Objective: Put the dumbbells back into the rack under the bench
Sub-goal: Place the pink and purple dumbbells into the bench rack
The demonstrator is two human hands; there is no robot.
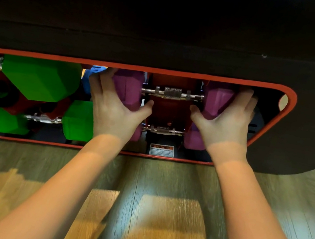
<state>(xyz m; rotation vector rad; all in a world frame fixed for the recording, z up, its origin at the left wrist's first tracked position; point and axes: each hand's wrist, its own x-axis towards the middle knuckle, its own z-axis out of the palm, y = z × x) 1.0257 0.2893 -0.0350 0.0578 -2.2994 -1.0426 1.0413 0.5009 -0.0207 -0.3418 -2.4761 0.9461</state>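
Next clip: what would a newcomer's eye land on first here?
Both hands, the left hand and right hand, cup the ends of the upper purple dumbbell inside the red-rimmed rack. Bright green dumbbells fill the rack's left side.

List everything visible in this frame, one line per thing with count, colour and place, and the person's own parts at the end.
purple dumbbells: two, purple heads on silver handles, right bay of the rack, one above the other; the upper one is held at both heads
green dumbbells: two, green heads, left bay, one above the other
blue dumbbell head: one visible, blue, behind the left hand, mostly hidden
rack: one, red rim and red frame, under the bench
bench: one, black padding, across the top
caution label: one, white and orange, base of the rack
floor: wood planks, foreground
left hand: one, grip round the upper purple dumbbell's left head
right hand: one, grip round its right head
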